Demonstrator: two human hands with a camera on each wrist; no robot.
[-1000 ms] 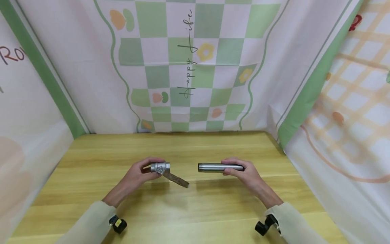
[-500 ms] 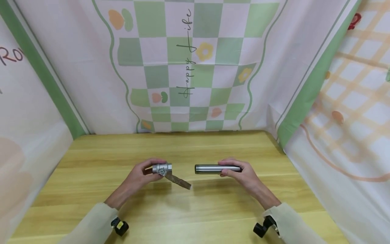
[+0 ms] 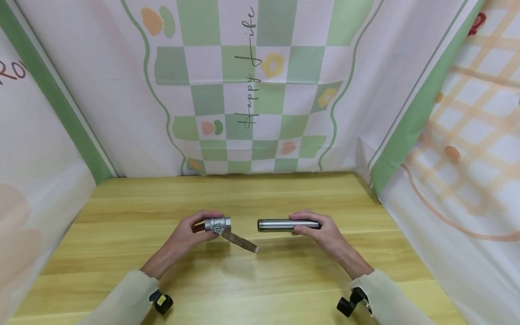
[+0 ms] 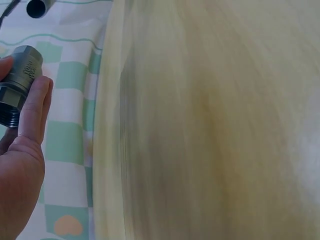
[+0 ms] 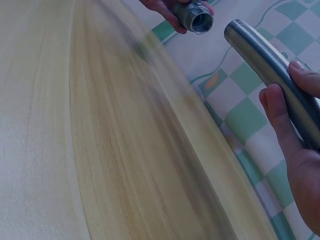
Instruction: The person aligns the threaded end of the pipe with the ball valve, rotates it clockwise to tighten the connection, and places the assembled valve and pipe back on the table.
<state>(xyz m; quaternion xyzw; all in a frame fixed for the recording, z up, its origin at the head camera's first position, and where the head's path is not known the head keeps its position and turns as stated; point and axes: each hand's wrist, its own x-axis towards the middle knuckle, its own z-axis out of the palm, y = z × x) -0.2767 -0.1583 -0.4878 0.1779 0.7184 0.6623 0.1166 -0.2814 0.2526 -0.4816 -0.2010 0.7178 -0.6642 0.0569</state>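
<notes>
Left fingers (image 3: 210, 213) are pinching the valve (image 3: 218, 224); right fingers (image 3: 307, 231) are gripping the pipe (image 3: 275, 225), its smoothness possibly risking a slip.

Left hand (image 3: 184, 232) pinched a metal valve (image 3: 218, 224), its brown lever (image 3: 241, 242) poking out toward 4 o'clock. Right hand (image 3: 325, 232) gripped a silvery pipe (image 3: 280, 225) at the valve's 3 o'clock, roughly lined up, not touching. Wood desk (image 3: 260, 289) sat underneath, green-checked curtain (image 3: 260, 99) hung at 12.
</notes>
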